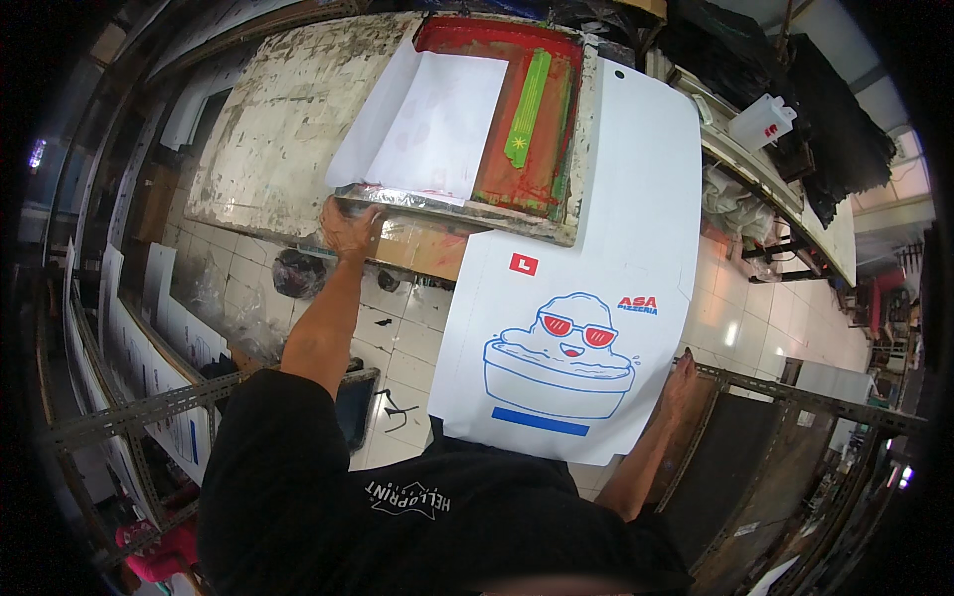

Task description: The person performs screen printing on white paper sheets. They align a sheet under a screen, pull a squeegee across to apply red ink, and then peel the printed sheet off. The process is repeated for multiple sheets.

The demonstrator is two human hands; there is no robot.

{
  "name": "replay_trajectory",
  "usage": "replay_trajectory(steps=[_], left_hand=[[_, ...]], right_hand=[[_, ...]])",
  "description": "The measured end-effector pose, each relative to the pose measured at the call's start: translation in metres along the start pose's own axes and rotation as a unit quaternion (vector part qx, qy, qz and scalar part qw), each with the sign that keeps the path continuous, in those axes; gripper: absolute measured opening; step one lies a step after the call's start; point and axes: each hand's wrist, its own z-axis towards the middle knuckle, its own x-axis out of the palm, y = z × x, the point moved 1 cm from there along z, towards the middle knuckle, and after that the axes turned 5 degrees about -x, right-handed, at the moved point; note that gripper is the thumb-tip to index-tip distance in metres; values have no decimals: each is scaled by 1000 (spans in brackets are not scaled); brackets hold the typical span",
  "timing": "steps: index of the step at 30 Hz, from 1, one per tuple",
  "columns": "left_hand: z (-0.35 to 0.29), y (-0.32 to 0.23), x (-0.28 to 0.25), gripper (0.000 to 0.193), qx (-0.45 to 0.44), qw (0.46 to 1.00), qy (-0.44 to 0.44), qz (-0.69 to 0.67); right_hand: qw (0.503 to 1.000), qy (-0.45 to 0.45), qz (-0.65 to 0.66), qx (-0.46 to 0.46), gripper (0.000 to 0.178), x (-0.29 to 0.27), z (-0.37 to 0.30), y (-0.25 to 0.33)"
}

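My left hand (348,226) is closed on the near edge of a worn screen-printing frame (497,219). A white paper sheet (442,119) and a green strip-shaped squeegee (529,109) lie inside the frame, over red and green ink. To the right, my right hand (680,385) grips the right edge of a large white cardboard sheet (641,199). The sheet bears a blue and red drawing of a smiling figure with sunglasses in a tub. Its near end reaches my body, and the frame covers part of its left side. The right fingertips are partly hidden.
A stained worktable (288,109) extends left of the frame. At right stands another table (825,228) with a white plastic container (763,123). Metal racks with white sheets (149,343) line the left side; a perforated metal bar (795,392) runs at right. Tiled floor shows between.
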Motion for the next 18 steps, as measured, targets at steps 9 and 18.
replay_trajectory(steps=[9, 18], left_hand=[[2, 2, 2, 83, 1, 999, -13, 38], [0, -11, -5, 87, -6, 999, -3, 35]], right_hand=[[1000, -1, -13, 3, 46, 3, -2, 7], [1000, -13, 21, -5, 47, 4, -1, -4]])
